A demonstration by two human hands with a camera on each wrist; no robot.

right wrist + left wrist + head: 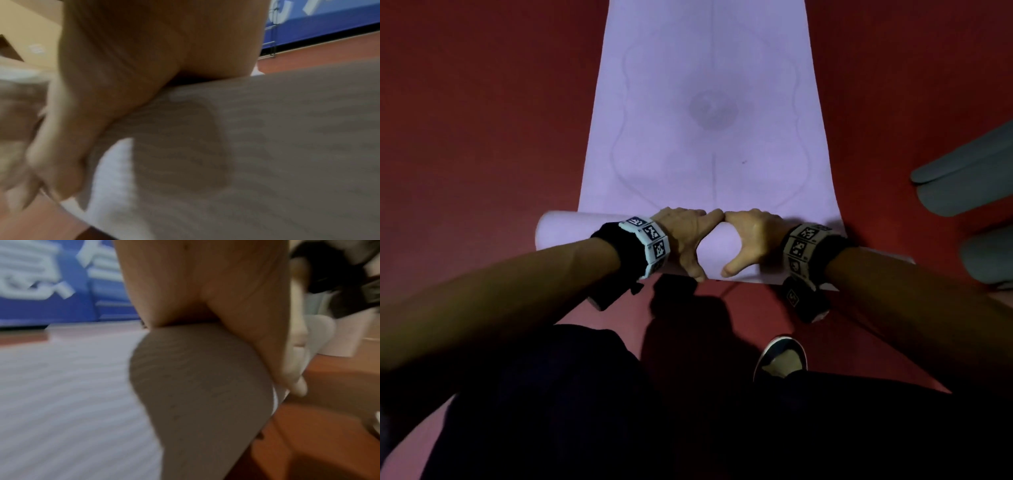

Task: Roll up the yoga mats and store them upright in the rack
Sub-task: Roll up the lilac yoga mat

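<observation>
A lavender yoga mat [705, 102] lies flat on the red floor, stretching away from me. Its near end is wound into a thick roll [565, 233] that lies crosswise. My left hand [688, 243] and right hand [744, 243] sit side by side on the middle of the roll. Their fingers curl over its far side and the thumbs hook its near side. The index fingertips almost touch. In the wrist views, both blurred, the left hand [205, 288] and the right hand [133, 65] wrap the ribbed roll [195, 386] [267, 146].
Two grey-green rolled mats [969, 178] lie on the floor at the right edge. My dark shoe [780, 356] stands just behind the roll, my legs below it. A blue wall banner [51, 288] [329, 24] runs along the far side. Red floor [482, 137] flanks the mat.
</observation>
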